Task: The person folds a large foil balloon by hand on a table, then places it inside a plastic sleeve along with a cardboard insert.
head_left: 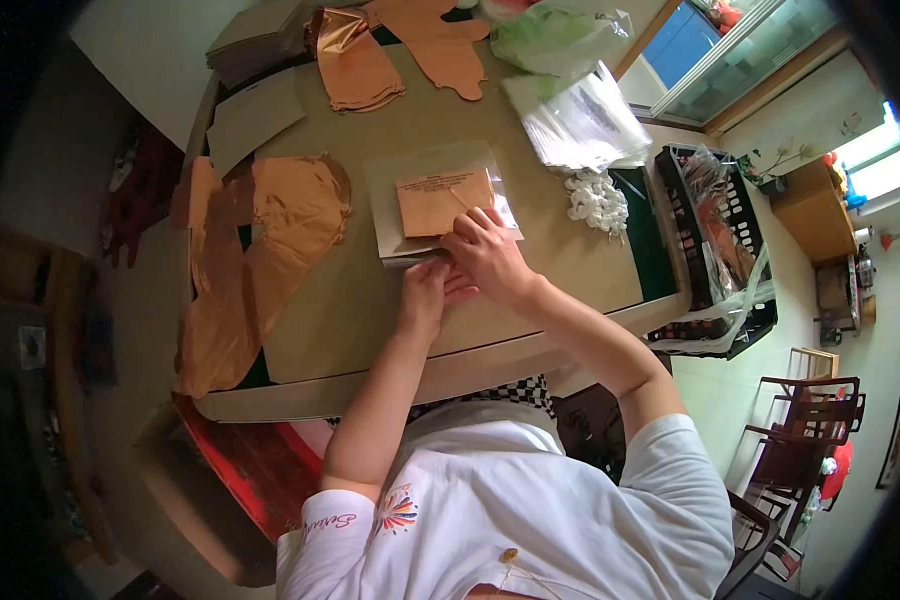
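A flat, clear plastic bag (385,222) lies mid-table with a folded copper-coloured foil balloon (430,212) in or on it. Small printed text shows on the balloon's upper face, and a thin pale strip lies across its right part. My left hand (426,296) is closed at the bag's near edge, its fingertips partly hidden. Just right of it, my right hand (492,258) has bent fingers pressed together over the near right corner of the balloon and bag. The two hands touch or nearly touch.
Copper foil balloons (295,225) lie flat at left, with another stack (360,75) at the back. Grey cards (255,120) sit back left. Clear bags (580,120) and white coiled pieces (598,205) are at right. A black crate (745,200) stands beside the table.
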A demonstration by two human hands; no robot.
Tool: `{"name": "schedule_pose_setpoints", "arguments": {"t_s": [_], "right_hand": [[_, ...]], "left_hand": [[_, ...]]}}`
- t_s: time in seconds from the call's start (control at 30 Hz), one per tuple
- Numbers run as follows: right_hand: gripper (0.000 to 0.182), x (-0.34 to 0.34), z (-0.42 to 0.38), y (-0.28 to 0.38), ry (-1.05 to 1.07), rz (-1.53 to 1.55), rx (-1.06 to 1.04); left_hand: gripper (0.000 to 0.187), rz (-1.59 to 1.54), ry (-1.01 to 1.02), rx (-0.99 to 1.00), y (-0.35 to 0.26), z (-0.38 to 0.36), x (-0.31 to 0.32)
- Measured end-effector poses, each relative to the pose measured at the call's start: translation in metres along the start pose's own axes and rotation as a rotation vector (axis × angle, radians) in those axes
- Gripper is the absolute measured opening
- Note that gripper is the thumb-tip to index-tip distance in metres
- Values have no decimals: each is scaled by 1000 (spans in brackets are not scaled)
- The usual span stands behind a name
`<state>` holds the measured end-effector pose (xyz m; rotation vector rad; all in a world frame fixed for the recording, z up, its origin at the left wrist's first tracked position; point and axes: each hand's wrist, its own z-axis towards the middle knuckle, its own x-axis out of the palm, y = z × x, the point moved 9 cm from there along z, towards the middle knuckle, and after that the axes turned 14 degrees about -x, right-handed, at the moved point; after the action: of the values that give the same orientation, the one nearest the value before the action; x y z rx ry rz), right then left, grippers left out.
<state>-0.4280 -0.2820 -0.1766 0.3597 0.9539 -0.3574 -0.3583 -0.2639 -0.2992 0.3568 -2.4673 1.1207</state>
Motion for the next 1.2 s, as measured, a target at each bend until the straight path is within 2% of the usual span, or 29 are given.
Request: {"name": "schedule_pose_setpoints", "arguments": {"t_s": [0.17,0.27,0.37,0.43,0.47,0.5,0.53,0.6,0.63,0.67,0.7,0.77,0.83,0.87,0.9,0.97,1.0,1.07,1.1,1.13,1.2], "right_hand": [[19,15,3,-10,1,-70,-37],[19,18,0,-2,40,-80,-44],[19,16,-16,23,65,-26,-68],[19,18,-35,38,69,33,-68],[20,13,-43,40,54,92,-10],[22,8,-51,41,37,148,45],[24,3,-55,38,17,203,97],[28,-9,-60,25,-74,147,155],[30,-15,-59,18,-124,121,183],[29,-18,-57,15,-140,107,178],[27,-22,-54,12,-156,93,177],[24,-37,-55,-1,-221,18,217],[21,-65,-66,-27,-304,-96,293],[19,-59,-111,-83,-588,351,559],[18,-37,-154,-133,-861,816,808],[18,-117,-154,-140,-474,-235,706],[18,-127,-180,-165,-475,-364,694],[22,-136,-223,-196,-345,-514,877],[24,-134,-244,-214,-300,-549,898],[20,-134,-250,-218,-265,-587,895],[13,-129,-259,-228,-181,-603,916]], "left_hand": [[30,21,-5,56,-2,-18,-1],[29,109,-44,2,6,-21,-16],[26,721,59,-13,-1,-66,-1],[23,657,238,192,-23,-134,30],[17,686,269,522,-58,-180,49],[14,675,230,738,-81,-222,59],[11,632,341,1000,-86,-255,60],[20,518,596,1536,-81,-330,49],[36,-138,166,2001,-68,-365,16],[31,449,-516,2185,-54,-394,48],[27,1057,-1245,2125,-52,-407,81],[23,1437,-1996,2105,-61,-393,104],[19,898,-1910,2726,-64,-379,109],[18,874,-2035,2702,-62,-377,110],[18,852,-2042,2666,-62,-377,109],[19,816,-2062,2593,-61,-379,106],[18,878,-2028,2667,-60,-377,110],[18,1000,-1951,2812,-64,-372,120],[17,1009,-1934,2817,-64,-374,121],[16,1060,-1825,2751,-65,-372,120],[17,1155,-1469,2607,-68,-365,115]]}}
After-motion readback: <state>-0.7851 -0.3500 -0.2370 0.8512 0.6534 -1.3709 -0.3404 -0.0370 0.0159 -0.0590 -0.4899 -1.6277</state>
